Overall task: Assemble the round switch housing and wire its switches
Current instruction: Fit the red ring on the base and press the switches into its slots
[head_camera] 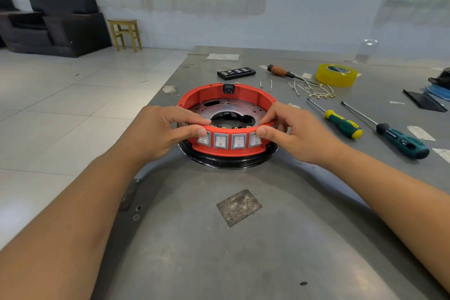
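Observation:
A red round switch housing (209, 95) sits on a black base ring (226, 162) in the middle of the grey table (219, 251). Its near wall carries a row of white rocker switches (230, 141); a black socket (229, 87) sits in the far wall. A metal plate with a central hole (226, 105) lies inside. My left hand (165, 131) grips the near rim at the left, thumb on the leftmost switch. My right hand (289, 131) grips the rim at the right, thumb on the rightmost switch. Short wires with terminals (314, 91) lie loose behind.
To the right lie a yellow-green screwdriver (341, 123) and a teal one (399, 140). Further back are a wooden-handled tool (280, 71), a yellow tape roll (336, 75), a black bit case (236, 72) and a dark object (438, 85) at the right edge. The table's left edge drops to tiled floor.

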